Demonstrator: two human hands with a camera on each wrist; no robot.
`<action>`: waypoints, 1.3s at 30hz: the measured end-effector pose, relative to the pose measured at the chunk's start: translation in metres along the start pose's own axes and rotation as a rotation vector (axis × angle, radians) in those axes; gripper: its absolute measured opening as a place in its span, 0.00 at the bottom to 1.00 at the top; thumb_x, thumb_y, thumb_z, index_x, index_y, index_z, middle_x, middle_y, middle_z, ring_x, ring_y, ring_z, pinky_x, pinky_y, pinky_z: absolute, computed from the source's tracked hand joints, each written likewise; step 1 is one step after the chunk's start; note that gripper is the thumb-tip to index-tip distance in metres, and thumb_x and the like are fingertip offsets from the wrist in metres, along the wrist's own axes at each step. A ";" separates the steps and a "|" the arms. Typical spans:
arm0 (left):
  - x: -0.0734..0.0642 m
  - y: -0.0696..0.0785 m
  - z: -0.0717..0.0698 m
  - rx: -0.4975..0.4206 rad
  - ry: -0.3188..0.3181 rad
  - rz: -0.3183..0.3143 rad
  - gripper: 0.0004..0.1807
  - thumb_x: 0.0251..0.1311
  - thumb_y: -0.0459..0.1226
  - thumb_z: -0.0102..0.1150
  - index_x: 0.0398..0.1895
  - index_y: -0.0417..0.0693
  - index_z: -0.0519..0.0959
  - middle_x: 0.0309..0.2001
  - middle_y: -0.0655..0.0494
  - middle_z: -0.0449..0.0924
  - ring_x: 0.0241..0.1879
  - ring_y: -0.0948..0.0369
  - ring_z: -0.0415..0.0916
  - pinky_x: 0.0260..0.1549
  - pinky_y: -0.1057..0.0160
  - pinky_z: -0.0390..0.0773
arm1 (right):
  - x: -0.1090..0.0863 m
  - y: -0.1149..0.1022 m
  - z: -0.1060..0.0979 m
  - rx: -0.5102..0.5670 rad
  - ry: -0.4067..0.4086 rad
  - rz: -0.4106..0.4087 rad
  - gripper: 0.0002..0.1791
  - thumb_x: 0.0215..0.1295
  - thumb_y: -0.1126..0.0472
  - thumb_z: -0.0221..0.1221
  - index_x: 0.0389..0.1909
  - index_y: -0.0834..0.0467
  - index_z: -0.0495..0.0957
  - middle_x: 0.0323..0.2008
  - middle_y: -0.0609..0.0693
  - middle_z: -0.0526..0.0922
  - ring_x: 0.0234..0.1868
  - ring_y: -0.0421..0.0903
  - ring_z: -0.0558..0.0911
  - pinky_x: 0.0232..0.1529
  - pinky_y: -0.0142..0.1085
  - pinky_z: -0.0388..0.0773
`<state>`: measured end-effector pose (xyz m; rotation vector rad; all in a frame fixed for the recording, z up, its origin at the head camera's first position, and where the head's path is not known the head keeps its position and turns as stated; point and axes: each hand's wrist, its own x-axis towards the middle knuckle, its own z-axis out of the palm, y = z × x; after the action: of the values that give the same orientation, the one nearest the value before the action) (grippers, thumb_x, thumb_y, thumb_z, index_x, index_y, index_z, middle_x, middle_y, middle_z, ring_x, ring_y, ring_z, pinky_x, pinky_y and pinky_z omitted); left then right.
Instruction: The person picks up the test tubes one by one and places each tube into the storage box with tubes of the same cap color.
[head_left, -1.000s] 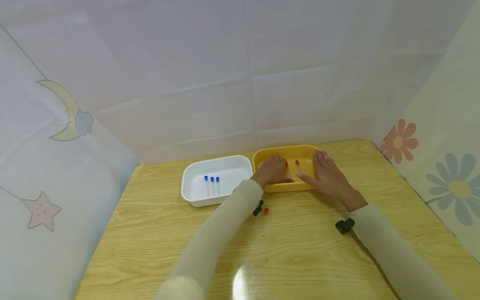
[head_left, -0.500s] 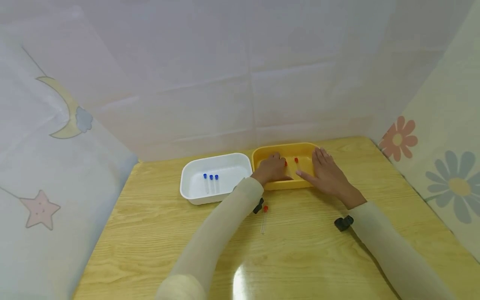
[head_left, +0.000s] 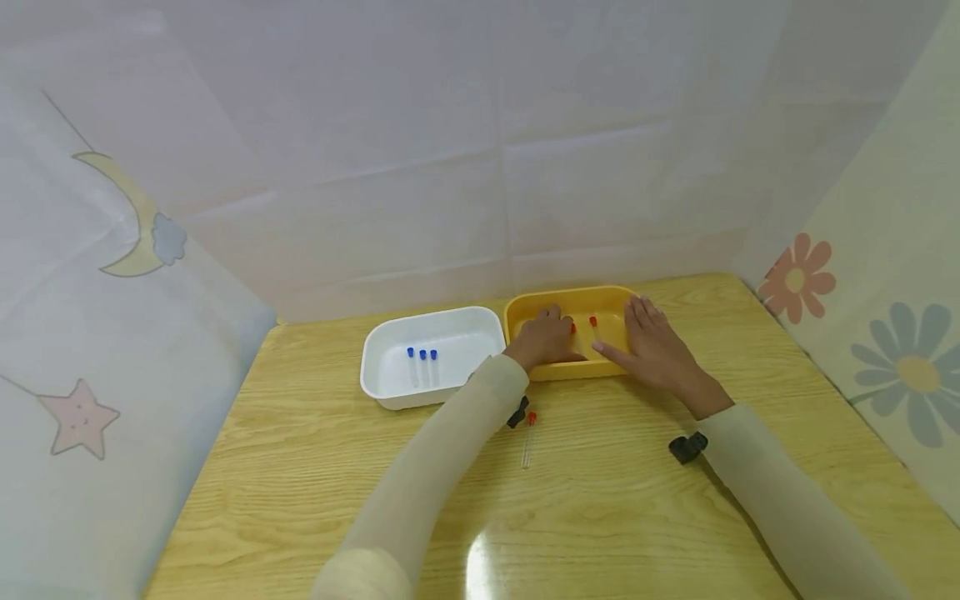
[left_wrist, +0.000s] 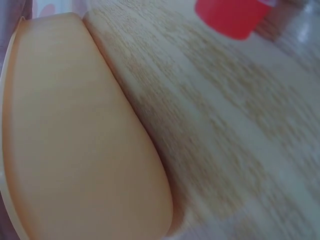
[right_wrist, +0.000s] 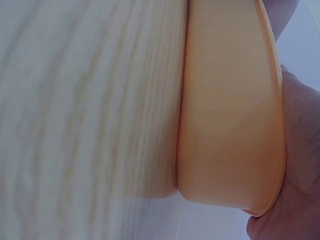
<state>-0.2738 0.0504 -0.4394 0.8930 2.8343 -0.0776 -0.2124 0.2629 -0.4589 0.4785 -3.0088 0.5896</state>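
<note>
My left hand (head_left: 546,337) reaches into the yellow tray (head_left: 577,371). Its curled fingers are at a red-capped test tube (head_left: 573,329), whose clear body is partly hidden by the hand. Beside that tube in the tray lies a second test tube with a red cap (head_left: 593,321). My right hand (head_left: 660,350) rests on the tray's right end, fingers straight along the rim and thumb stretched over the front edge. In the right wrist view, the right hand (right_wrist: 300,150) touches the tray rim. Another red-capped test tube (head_left: 529,440) lies on the table in front of the tray.
A white tray (head_left: 386,398) stands at the left of the yellow one, with 3 blue-capped test tubes (head_left: 423,369) inside. Both trays sit near the back of the wooden table (head_left: 600,517). Cloth-like walls (head_left: 375,167) surround the table at the back and sides.
The view has shifted slightly, so the trays appear a little higher. Both hands keep their places at the yellow tray.
</note>
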 end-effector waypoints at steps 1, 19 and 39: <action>0.000 0.000 0.000 -0.003 0.001 -0.002 0.42 0.61 0.67 0.58 0.66 0.47 0.74 0.61 0.50 0.70 0.55 0.57 0.68 0.54 0.60 0.78 | 0.000 0.000 0.000 0.002 -0.001 0.000 0.58 0.74 0.30 0.45 0.76 0.76 0.39 0.78 0.72 0.35 0.79 0.67 0.35 0.76 0.59 0.34; -0.005 -0.003 -0.005 -0.140 -0.023 -0.024 0.48 0.64 0.66 0.56 0.79 0.51 0.58 0.73 0.50 0.64 0.72 0.52 0.63 0.66 0.52 0.70 | -0.002 0.003 -0.001 0.005 -0.021 0.001 0.58 0.74 0.29 0.43 0.76 0.77 0.39 0.78 0.72 0.34 0.79 0.67 0.32 0.75 0.61 0.34; -0.020 -0.008 -0.026 -0.160 0.030 0.017 0.41 0.71 0.62 0.51 0.80 0.54 0.57 0.71 0.48 0.68 0.68 0.52 0.69 0.61 0.53 0.74 | -0.001 0.005 -0.001 0.007 -0.027 0.006 0.58 0.74 0.29 0.43 0.76 0.77 0.38 0.77 0.72 0.33 0.78 0.68 0.33 0.74 0.62 0.33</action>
<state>-0.2658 0.0356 -0.4106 0.8901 2.8112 0.1637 -0.2124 0.2678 -0.4603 0.4814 -3.0358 0.5993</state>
